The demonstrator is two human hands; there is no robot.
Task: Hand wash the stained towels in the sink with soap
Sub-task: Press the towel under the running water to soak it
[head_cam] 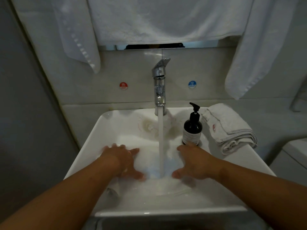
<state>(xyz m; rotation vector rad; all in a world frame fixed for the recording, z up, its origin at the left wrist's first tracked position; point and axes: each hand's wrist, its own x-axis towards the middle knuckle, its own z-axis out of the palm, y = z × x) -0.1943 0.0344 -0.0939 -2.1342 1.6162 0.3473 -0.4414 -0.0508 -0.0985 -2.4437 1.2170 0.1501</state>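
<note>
Both forearms reach in from the bottom edge, over the front rim of the white sink [166,213]. The left hand [123,161] and the right hand [194,161] lie well apart in the basin, one on each side of the stream of water [160,143]. The fingers of both are spread and straight, gripping nothing. They press flat on the wet towel [141,140], though their tips are blurred. That white towel fills the basin and shows a brownish stain toward the back.

Water falls from the chrome tap [160,87] at the back of the sink and lands between the hands. A dark soap bottle [192,128] with a black pump stands upright on the right rim, just behind the right hand. Just beside it, further right, lies a folded towel [229,128] with a small red mark on it.

On the pale tiled wall [99,90], a red sticker [123,86] sits left of the tap and a blue sticker [192,84] right of it. White hanging towels [157,22] drape across the top, covering most of what is behind them. The room is dim.
</note>
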